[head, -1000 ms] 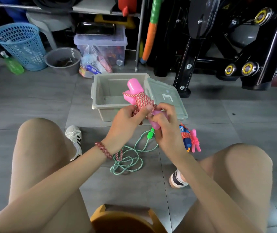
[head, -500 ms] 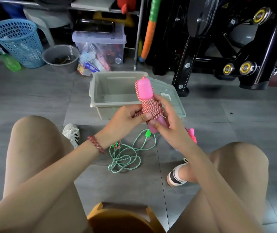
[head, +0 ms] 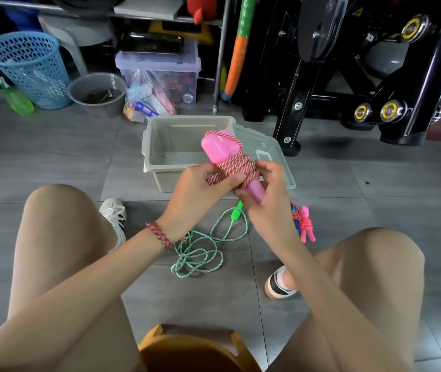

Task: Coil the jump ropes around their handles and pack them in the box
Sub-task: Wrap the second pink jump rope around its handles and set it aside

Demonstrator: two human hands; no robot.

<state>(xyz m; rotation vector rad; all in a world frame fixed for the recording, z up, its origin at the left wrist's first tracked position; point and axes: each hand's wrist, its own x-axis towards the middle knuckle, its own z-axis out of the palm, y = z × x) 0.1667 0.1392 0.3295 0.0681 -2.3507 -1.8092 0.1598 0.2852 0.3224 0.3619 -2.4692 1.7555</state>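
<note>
Gym machine: a black steel exercise frame with yellow-capped bolts (head: pixel 348 76) stands well beyond our fingertips, behind and to the right of the box.
Floor: grey tiles (head: pixel 53 157) lie below both our hands.
Box: the open grey-beige plastic storage box (head: pixel 157 146) sits on the floor just past our fingers. In our view the bundle we hold overlaps its right half.
Stool: a mustard-yellow seat (head: pixel 187 350) shows between our thighs, well back from the fingers.
Lid: the matching grey-beige lid (head: pixel 273 154) lies against the box's right side, behind our right fingers.
Green rope: a green-and-white twisted jump rope (head: pixel 200 253) lies in loose loops on the floor beneath our wrists. Its bright green handle (head: pixel 234 214) shows below where our thumbs meet.
Left hand: our left hand (head: pixel 200 186) curls round the coil from the left, with the thumb pressed flat on the turns.
Right hand: our right hand (head: pixel 267 191) grips the lower handle ends, fingers (head: pixel 266 167) curled over the coil's right edge.
Handles: the pink plastic jump-rope handles (head: pixel 220 147) lie side by side, tops rising above our fingers.
Cord: the red-and-white twisted cord (head: pixel 236 167) is wound tightly around the handles' middle, between our two hands.
Wound bundle: a blue-and-pink-handled jump rope bound in red cord (head: pixel 303 224) lies on the floor just right of our right wrist, partly hidden.
Bracelet: dark red beads (head: pixel 160 236) circle our left wrist.
</note>
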